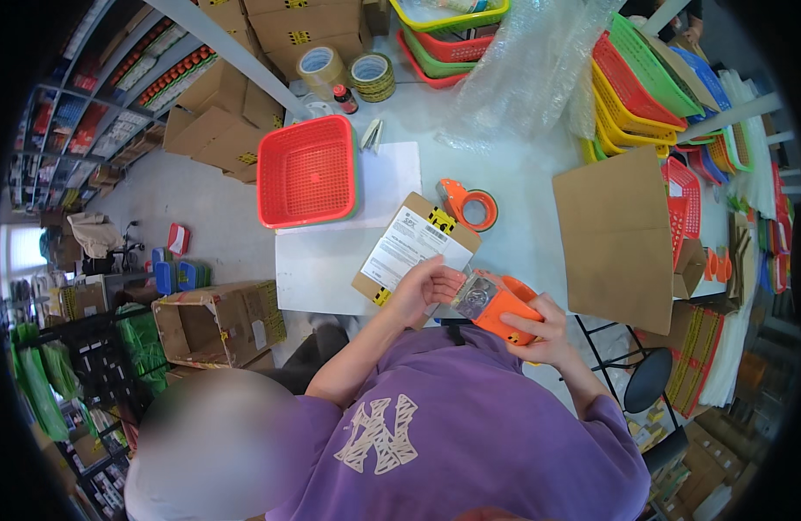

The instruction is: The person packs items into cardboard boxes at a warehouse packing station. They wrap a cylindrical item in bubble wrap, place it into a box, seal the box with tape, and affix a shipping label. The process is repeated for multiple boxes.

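Observation:
My right hand (pixel 542 329) is closed round an orange tape dispenser (pixel 501 309), whose metal end points left toward my other hand. My left hand (pixel 429 290) has its fingers extended beside that end, over the near edge of a cardboard parcel (pixel 363 279). Whether its fingertips touch the tape cannot be told. A white printed label (pixel 400 247) and black-and-yellow tape (pixel 442 220) are on the parcel, which lies at an angle on the white table (pixel 322 273). Another orange tape dispenser (pixel 475 208) with a roll lies just beyond the parcel.
A red plastic basket (pixel 307 172) stands at the left on the table, near a stapler (pixel 372 135), tape rolls (pixel 372 77) and a small bottle (pixel 345 99). Bubble wrap (pixel 517 78) lies at the back. A cardboard sheet (pixel 615 241) and stacked baskets (pixel 635 98) are at the right.

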